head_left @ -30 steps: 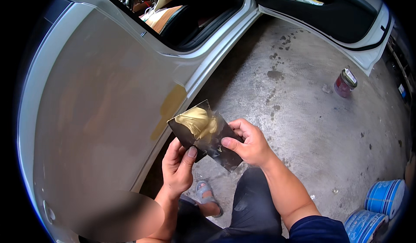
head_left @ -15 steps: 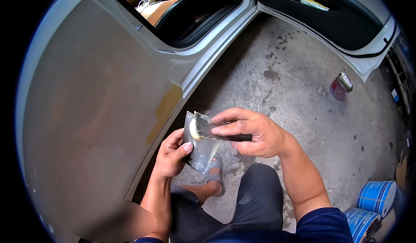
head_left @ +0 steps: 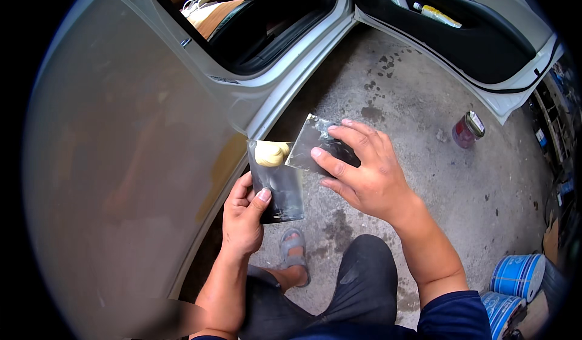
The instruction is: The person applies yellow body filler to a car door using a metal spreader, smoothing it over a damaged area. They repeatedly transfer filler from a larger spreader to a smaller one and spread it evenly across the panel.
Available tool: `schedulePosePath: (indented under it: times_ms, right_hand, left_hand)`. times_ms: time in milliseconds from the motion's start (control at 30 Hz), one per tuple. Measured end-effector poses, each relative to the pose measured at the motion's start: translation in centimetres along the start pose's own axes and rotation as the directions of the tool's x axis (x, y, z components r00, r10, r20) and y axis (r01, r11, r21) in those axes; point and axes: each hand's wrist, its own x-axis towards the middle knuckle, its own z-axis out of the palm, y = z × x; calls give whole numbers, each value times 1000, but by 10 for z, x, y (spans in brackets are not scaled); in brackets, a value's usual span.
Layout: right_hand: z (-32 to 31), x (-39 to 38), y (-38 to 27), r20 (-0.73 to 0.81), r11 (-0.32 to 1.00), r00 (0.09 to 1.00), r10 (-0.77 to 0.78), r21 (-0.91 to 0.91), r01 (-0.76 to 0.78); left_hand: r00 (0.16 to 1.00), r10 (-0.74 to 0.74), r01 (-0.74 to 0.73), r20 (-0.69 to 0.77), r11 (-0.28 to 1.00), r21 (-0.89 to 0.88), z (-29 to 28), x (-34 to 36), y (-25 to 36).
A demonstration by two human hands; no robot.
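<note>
My left hand (head_left: 244, 222) grips a smoky, see-through flat putty spreader (head_left: 284, 193), thumb on its face. Near the top edge of that sheet sits a mound of pale yellow putty (head_left: 271, 154). A second dark flat spreader (head_left: 310, 146) is in my right hand (head_left: 373, 170), fingers spread over its upper face. Its left corner lies close to the first sheet's upper right edge; whether they touch, I cannot tell. To the left is a dull grey-white car panel (head_left: 127, 140) with a tan filler patch (head_left: 225, 163) along its edge.
An open car door (head_left: 448, 43) at the upper right has bottles (head_left: 438, 15) in its pocket. A lidded jar (head_left: 468, 129) stands on the stained concrete floor (head_left: 418, 109). Blue drums (head_left: 516, 276) are at the lower right. My sandalled foot (head_left: 294, 255) is below my hands.
My right hand has lifted its spreader off the putty and moved it up and right, turning its broad face into view. The left sheet has turned more upright, showing the whole mound.
</note>
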Motion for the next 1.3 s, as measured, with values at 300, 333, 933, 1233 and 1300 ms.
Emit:
schedulePosePath:
  times_ms: [300, 333, 933, 1233, 1300]
  right_hand:
    - [52, -1, 36, 215, 966, 963, 159, 167, -197]
    - [63, -7, 42, 255, 839, 910, 325, 365, -402]
    - [277, -14, 53, 728, -331, 638, 251, 684, -650]
    - [296, 1, 61, 619, -125, 746, 245, 783, -609]
    - [297, 3, 60, 579, -101, 769, 271, 812, -575]
  left_hand:
    - [875, 482, -423, -55, 814, 399, -22, 19, 4]
    - [846, 524, -459, -101, 810, 365, -26, 23, 5]
    - [867, 272, -195, -418, 956, 218, -57, 37, -33]
    - [887, 286, -174, -362, 934, 313, -49, 64, -40]
    - [894, 304, -199, -330, 928, 316, -49, 66, -42]
